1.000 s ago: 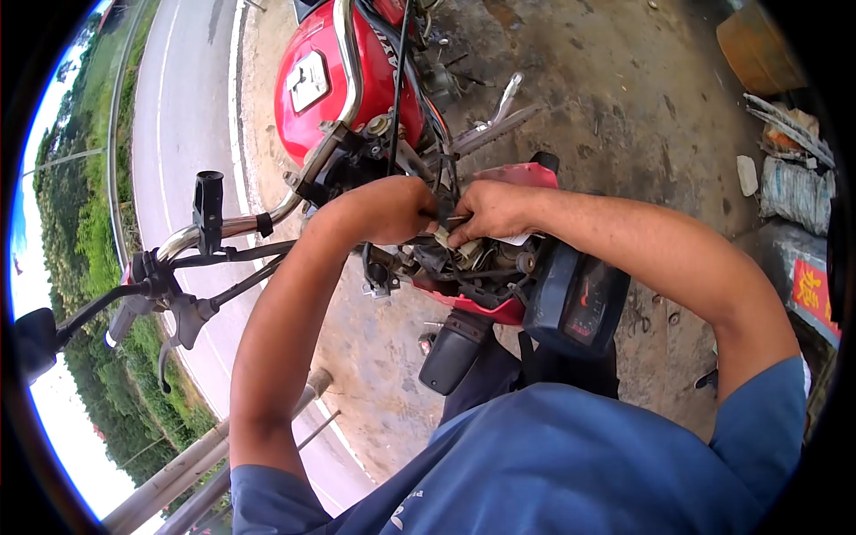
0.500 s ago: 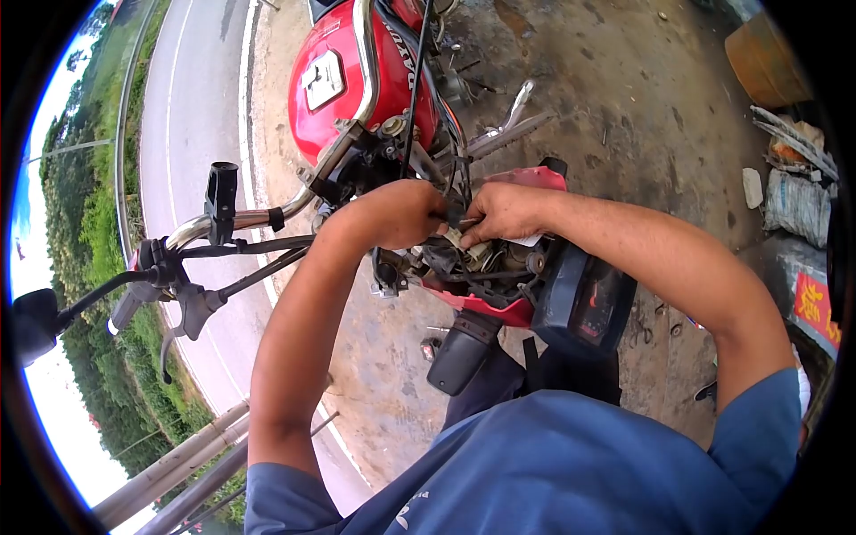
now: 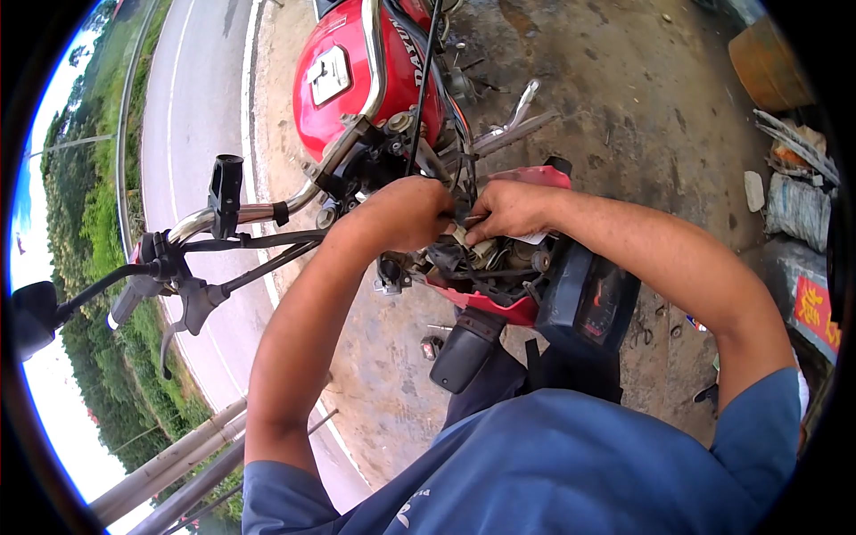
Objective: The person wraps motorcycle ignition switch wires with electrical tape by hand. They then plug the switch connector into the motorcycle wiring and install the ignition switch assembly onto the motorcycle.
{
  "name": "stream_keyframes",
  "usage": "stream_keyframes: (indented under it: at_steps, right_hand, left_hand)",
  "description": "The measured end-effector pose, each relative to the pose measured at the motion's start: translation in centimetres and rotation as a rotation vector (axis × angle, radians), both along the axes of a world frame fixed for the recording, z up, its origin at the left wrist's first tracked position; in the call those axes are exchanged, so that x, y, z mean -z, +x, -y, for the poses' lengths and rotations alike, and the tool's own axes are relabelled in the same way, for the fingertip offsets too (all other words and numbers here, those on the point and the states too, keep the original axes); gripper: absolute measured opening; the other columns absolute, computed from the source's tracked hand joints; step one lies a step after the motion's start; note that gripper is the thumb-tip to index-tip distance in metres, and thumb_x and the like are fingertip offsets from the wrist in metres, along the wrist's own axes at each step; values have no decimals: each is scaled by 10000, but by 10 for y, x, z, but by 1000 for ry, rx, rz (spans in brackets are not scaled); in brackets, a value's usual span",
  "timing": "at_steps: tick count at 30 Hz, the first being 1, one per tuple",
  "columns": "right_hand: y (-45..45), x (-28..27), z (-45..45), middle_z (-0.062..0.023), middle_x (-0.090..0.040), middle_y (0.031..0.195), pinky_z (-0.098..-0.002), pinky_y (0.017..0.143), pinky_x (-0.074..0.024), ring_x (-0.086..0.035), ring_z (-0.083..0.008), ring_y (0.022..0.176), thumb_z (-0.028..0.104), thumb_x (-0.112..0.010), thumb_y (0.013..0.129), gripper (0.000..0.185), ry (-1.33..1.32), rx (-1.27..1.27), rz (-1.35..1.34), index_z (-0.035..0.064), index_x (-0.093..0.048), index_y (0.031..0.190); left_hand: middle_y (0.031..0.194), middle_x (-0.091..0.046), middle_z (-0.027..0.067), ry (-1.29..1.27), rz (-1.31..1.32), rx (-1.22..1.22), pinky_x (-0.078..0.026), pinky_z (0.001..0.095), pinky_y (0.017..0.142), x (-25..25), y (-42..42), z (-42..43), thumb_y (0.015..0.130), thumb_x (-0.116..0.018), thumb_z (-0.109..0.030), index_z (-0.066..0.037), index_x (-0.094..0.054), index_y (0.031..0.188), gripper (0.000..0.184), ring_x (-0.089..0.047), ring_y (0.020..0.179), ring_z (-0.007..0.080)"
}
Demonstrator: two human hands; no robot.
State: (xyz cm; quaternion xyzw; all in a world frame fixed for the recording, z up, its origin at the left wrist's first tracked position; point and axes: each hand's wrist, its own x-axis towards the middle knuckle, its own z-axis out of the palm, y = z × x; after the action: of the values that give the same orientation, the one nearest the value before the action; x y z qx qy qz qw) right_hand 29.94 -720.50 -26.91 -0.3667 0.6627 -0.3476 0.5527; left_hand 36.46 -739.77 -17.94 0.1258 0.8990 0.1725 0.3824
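Observation:
Both hands meet in front of the handlebars, among the wiring of the opened red headlight fairing. My left hand is curled closed, its fingertips mostly hidden; what they grip does not show. Just right of it, my right hand pinches at a pale wire connector with thumb and fingers. Below the hands lies a bundle of wires. The dark instrument cluster hangs tilted beside the fairing. Behind is the motorcycle's red fuel tank.
The chrome handlebar with its lever and mirror reaches left. A black mirror or cover hangs below the fairing. On the concrete floor stand a rusty drum and sacks. A road runs along the left.
The view has shifted slightly, so the motorcycle appears a little further right. Both hands stay together at the wiring, with hardly any visible change in their grip.

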Motion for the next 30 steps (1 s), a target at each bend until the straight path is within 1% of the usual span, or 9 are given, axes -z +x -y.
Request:
stream_keyframes:
  at_steps: [4, 6, 9, 13, 19, 22, 25, 27, 30]
  right_hand:
    - [1, 2, -2, -106, -784, 932, -330, 790, -521, -654, -127, 836, 298, -834, 882, 407, -7, 6, 20, -13, -754, 1132]
    - [4, 1, -2, -132, -770, 907, -369, 787, -532, -687, -188, 828, 319, -843, 851, 395, -35, 33, 29, 17, -769, 1095]
    - [4, -2, -2, -100, -760, 851, -350, 754, -512, -630, -127, 783, 296, -820, 897, 368, 12, 2, -66, -11, -764, 1092]
    - [6, 3, -2, -114, -738, 814, -361, 737, -506, -614, -135, 756, 293, -813, 903, 353, -8, 59, 2, -14, -764, 1072]
    - [7, -12, -2, -150, -716, 797, -372, 734, -503, -620, -165, 749, 354, -782, 921, 412, 48, 38, -61, -35, -751, 1051]
    - [6, -14, -1, -173, -705, 792, -397, 739, -504, -632, -196, 750, 385, -767, 925, 441, 36, -3, -143, -36, -747, 1057]
    - [8, -11, 1, -208, -708, 813, -428, 750, -506, -671, -266, 774, 372, -778, 905, 426, 11, -62, -179, -26, -743, 1053]
    - [11, -10, 0, -229, -714, 850, -445, 754, -510, -692, -346, 808, 362, -798, 870, 416, -52, -129, -345, -14, -740, 1039]
    - [17, -10, 0, -249, -695, 850, -461, 740, -507, -681, -403, 813, 358, -816, 842, 418, -65, -65, -351, -25, -729, 986]
  left_hand:
    - [851, -694, 227, 48, -17, 13, -523, 489, 774, -4, 1, 1, 892, -721, -228, -10, -747, 971, 233, -675, 861, 429]
    - [844, -693, 226, 41, 45, 36, -520, 492, 769, -2, -4, 1, 895, -718, -228, -8, -745, 968, 233, -673, 854, 431]
    - [851, -693, 227, 33, 106, 86, -511, 496, 764, 5, -12, -3, 899, -711, -225, -5, -743, 964, 232, -668, 847, 433]
    - [908, -701, 230, 67, 107, 60, -508, 486, 778, 7, -8, -2, 892, -709, -210, -14, -744, 975, 216, -671, 880, 421]
    - [951, -719, 213, 104, -45, 19, -530, 469, 819, 11, 2, 6, 848, -735, -145, -42, -757, 1013, 195, -688, 948, 407]
    - [930, -721, 203, 67, -61, 11, -532, 467, 815, 3, 3, 7, 833, -745, -125, -54, -765, 1018, 199, -688, 931, 404]
    - [892, -720, 190, 82, -77, -5, -535, 468, 806, 5, 4, 7, 827, -750, -126, -67, -774, 1007, 191, -688, 907, 404]
    - [887, -721, 188, 78, -75, -12, -536, 470, 802, 8, 6, 7, 826, -749, -124, -73, -778, 1004, 188, -688, 900, 403]
    - [877, -720, 187, 64, -76, 2, -538, 473, 796, 10, 4, 6, 825, -746, -123, -81, -784, 997, 181, -690, 892, 404]
